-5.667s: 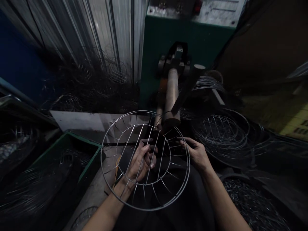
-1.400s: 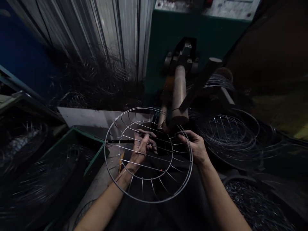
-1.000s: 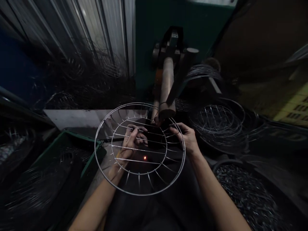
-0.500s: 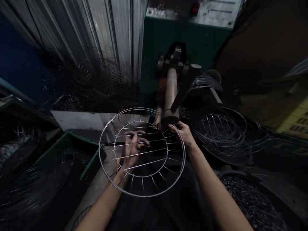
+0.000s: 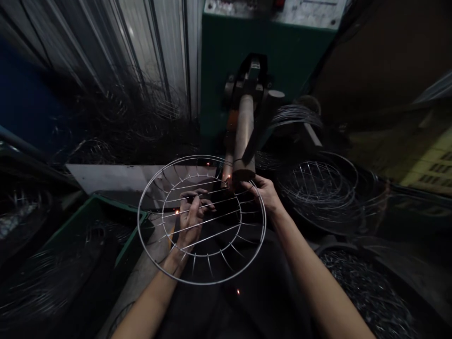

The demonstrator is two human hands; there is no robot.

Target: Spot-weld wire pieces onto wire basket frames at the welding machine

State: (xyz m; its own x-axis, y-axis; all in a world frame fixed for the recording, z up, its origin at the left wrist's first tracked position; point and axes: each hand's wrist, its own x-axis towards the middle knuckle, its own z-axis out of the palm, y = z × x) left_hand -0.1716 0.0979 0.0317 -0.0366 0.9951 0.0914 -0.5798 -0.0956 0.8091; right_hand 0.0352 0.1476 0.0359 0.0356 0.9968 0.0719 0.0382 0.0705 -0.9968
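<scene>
A round wire basket (image 5: 205, 283) of bright metal lies across both my hands, with a large outer ring, a smaller inner ring, short ribs and parallel bars. My left hand (image 5: 192, 216) shows through the bars, its fingers curled at the wires near the middle. At the far right rim, my right hand (image 5: 266, 194) grips the basket beside the end of a thick metal welder arm (image 5: 244, 134). The basket's far right edge sits between this upper arm and a lower copper-coloured electrode (image 5: 227, 176). Orange sparks (image 5: 177, 212) fly around the basket. My right fingertips are partly hidden.
A green machine body (image 5: 219, 61) stands ahead. To the left are a green crate (image 5: 122, 256) and a pale board (image 5: 106, 176). On the right lie stacked wire pieces (image 5: 314, 183), a tub of small metal parts (image 5: 367, 292) and a yellow crate (image 5: 434, 169).
Orange sparks have appeared at the electrode and around the basket. The whole view has shifted slightly; both hands keep about the same hold on the basket.
</scene>
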